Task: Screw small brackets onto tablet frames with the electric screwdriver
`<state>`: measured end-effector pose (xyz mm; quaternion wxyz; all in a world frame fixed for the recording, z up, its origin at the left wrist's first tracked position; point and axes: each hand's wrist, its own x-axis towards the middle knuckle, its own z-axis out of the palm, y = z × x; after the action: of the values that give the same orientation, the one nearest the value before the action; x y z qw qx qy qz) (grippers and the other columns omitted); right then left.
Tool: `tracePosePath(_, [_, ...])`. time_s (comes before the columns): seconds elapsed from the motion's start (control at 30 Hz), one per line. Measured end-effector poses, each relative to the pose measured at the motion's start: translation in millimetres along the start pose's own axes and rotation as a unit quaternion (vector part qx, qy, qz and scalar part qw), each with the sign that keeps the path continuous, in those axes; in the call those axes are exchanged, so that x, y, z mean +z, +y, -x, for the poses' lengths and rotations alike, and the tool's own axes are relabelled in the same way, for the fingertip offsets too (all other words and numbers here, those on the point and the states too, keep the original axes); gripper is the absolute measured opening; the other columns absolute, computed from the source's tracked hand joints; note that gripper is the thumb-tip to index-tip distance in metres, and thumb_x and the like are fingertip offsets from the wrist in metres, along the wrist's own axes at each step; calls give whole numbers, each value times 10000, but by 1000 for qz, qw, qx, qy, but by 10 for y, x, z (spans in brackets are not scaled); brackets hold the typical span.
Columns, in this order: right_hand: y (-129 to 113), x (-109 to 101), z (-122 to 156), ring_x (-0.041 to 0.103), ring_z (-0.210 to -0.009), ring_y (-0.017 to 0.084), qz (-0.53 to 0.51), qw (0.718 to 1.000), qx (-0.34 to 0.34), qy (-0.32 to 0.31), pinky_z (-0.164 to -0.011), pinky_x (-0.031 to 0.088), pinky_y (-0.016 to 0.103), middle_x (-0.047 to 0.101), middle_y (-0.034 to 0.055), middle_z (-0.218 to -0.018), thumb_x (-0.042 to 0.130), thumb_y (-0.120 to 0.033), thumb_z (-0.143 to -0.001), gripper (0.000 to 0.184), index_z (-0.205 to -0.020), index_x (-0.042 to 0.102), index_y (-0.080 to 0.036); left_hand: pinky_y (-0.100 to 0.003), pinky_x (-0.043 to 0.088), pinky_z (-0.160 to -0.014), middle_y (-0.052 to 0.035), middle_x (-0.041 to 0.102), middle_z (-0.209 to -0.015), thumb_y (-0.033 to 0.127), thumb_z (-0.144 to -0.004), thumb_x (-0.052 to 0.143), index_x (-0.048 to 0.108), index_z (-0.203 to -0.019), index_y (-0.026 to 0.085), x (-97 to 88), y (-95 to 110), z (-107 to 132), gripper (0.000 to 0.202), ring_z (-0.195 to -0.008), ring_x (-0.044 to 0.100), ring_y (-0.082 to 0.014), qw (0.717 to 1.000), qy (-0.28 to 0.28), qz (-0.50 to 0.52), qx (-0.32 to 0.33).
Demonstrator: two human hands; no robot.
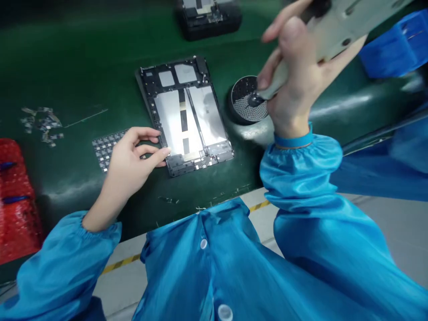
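An opened tablet chassis (187, 113) with silver inner panels lies on the green belt (83, 80). My left hand (132, 158) rests at its near left corner, fingertips touching the frame. My right hand (294, 84) is raised to the right of it and grips a grey electric screwdriver (337, 26). The screwdriver's tip points down into a round black screw dish (245, 100) beside the tablet.
A small grid tray of parts (105, 149) lies under my left wrist. Loose small parts (42, 122) are scattered at far left. A red bubble-wrap bag (15, 200) sits at the left edge. A black device (209, 18) lies farther back, blue bins (394, 44) at right.
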<state>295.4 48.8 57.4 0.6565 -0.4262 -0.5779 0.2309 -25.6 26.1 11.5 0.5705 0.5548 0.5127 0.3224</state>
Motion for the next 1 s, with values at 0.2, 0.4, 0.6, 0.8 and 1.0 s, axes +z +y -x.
tracePosePath(0.2, [423, -383, 105, 457, -602, -44, -33, 998, -41, 39, -497, 298, 122, 504, -27, -1000, 650, -421, -999, 543, -1251, 280, -116, -273, 776, -668, -41, 726, -1206, 200, -763, 1013, 795, -1123, 236, 6, 104, 42, 422, -847, 791, -184, 999, 9, -34, 17])
tracePosePath(0.4, [504, -284, 150, 405, -529, -21, -100, 993, -17, 53, -441, 239, 156, 486, -45, -932, 810, -498, -881, 760, -1298, 284, -141, -275, 770, -612, -7, 739, -1166, 57, -630, 1002, 862, -1088, 325, 24, 121, 62, 549, -786, 776, -178, 999, 23, -20, 35])
tracePosePath(0.6, [521, -260, 166, 407, -545, -33, -113, 991, 5, 74, -428, 261, 150, 504, -62, -917, 901, -566, -779, 854, -1141, 266, -124, -379, 761, -581, -1, 735, -1165, 113, -643, 993, 859, -1100, 407, 46, 112, 84, 560, -779, 745, -214, 997, 37, -50, 45])
tracePosePath(0.8, [607, -290, 170, 418, -521, 1, -106, 992, -3, 71, -440, 234, 177, 507, -67, -876, 887, -577, -801, 845, -1214, 289, -147, -366, 761, -759, -52, 688, -1311, 184, -887, 924, 786, -1252, 361, 42, 107, 139, 429, -926, 761, -198, 998, 1, -60, 18])
tracePosePath(1.0, [522, -291, 257, 427, -559, -9, -36, 991, 48, 121, -498, 314, 210, 579, -42, -1071, 773, -573, -850, 743, -1245, 289, -172, -284, 753, -644, -36, 712, -1189, 128, -812, 967, 787, -1184, 270, 66, -6, 107, 437, -850, 773, -174, 996, 17, -41, 73])
